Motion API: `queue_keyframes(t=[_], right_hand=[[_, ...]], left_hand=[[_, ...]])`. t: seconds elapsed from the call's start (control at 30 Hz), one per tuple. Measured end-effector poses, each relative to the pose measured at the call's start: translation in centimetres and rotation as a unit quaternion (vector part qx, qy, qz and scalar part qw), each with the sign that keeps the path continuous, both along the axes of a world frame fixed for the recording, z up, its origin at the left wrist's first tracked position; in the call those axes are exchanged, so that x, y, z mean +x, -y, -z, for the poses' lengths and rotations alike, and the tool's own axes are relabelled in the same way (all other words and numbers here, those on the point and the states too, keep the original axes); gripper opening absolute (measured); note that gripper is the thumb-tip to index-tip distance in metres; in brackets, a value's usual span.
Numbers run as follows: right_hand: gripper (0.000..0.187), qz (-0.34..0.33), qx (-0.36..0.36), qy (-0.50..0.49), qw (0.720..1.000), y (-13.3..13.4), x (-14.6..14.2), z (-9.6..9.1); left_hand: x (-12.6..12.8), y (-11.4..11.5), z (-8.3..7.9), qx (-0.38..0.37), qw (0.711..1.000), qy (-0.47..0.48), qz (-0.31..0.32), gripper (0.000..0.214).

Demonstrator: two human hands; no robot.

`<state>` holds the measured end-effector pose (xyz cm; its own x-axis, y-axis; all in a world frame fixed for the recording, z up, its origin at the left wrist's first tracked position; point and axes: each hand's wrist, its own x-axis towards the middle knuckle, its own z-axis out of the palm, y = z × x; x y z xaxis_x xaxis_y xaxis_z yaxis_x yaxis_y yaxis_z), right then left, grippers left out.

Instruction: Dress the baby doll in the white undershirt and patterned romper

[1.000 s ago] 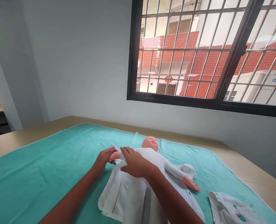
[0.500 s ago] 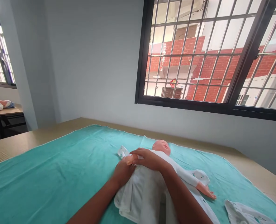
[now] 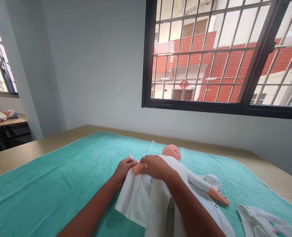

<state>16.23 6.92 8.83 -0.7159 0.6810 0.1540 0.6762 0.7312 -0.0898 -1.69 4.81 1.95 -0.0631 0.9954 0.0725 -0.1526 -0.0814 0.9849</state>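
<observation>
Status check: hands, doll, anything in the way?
Left hand gripping garment edge. Right hand clasping doll arm. Printed cloth lies apart, right.

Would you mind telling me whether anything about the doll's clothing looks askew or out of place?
The white garment is only half on the doll: one arm is sleeved, while the bare arm sticks out, held by the right hand; the left hand grips the loose fabric. A patterned cloth lies crumpled nearby.
</observation>
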Motion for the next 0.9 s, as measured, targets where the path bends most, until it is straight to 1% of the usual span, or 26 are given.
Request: queue_keyframes(t=[0.13,0.23,0.4,0.63,0.7,0.77,0.83,0.9], right_hand=[[0.021,0.022,0.047,0.010,0.999,-0.5,-0.4,1.3],[0.018,0.025,0.053,0.012,0.998,-0.9,-0.1,1.7],[0.020,0.032,0.062,0.016,0.997,-1.6,0.5,1.9],[0.019,0.049,0.070,0.004,0.996,-1.4,-0.2,2.8],[0.020,0.055,0.066,-0.007,0.996,-1.2,-0.5,3.0],[0.020,0.059,0.060,-0.021,0.996,-1.2,-0.7,3.1],[0.024,0.047,0.045,-0.035,0.997,-1.5,-0.5,3.0],[0.038,0.025,0.027,-0.049,0.998,-2.1,0.7,2.4]], left_hand=[[-0.3,0.0,-0.4,-0.003,1.000,0.012,-0.028,0.027],[-0.4,0.1,-0.5,-0.021,0.999,0.035,-0.014,0.025],[0.0,0.0,-0.4,-0.048,0.994,0.091,0.021,0.025],[2.2,0.2,0.1,-0.057,0.989,0.132,0.043,0.027],[3.0,0.5,0.0,-0.053,0.987,0.145,0.048,0.030],[3.6,0.7,0.0,-0.040,0.983,0.165,0.067,0.034],[3.9,0.8,0.1,-0.025,0.979,0.181,0.088,0.038],[3.9,0.7,0.5,-0.019,0.979,0.180,0.097,0.044]])
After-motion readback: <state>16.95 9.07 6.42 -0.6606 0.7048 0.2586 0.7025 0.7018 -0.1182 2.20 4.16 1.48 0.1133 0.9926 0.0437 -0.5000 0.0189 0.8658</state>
